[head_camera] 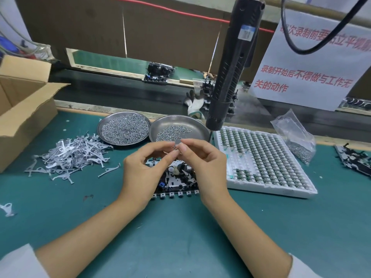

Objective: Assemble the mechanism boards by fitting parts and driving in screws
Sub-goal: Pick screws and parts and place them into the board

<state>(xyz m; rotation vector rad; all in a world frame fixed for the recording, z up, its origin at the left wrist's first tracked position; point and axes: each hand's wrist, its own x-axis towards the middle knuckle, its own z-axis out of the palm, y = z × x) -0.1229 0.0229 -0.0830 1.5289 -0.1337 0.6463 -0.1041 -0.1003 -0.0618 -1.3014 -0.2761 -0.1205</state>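
A black-and-white mechanism board (176, 182) lies on the green mat, partly hidden under my hands. My left hand (144, 167) and my right hand (202, 163) meet above it, fingertips together, pinching a small grey metal part (177, 143) between them. A black electric screwdriver (230, 67) hangs from above, its tip just right of my hands. Two steel dishes hold screws: a full one (124, 129) and a sparser one (192, 125) right behind my fingers.
A heap of grey stamped metal levers (72, 155) lies at left beside an open cardboard box (24, 109). A white foam tray (271, 190) of small green parts sits at right, with a plastic bag of screws (297, 137) and another board (353, 159) beyond.
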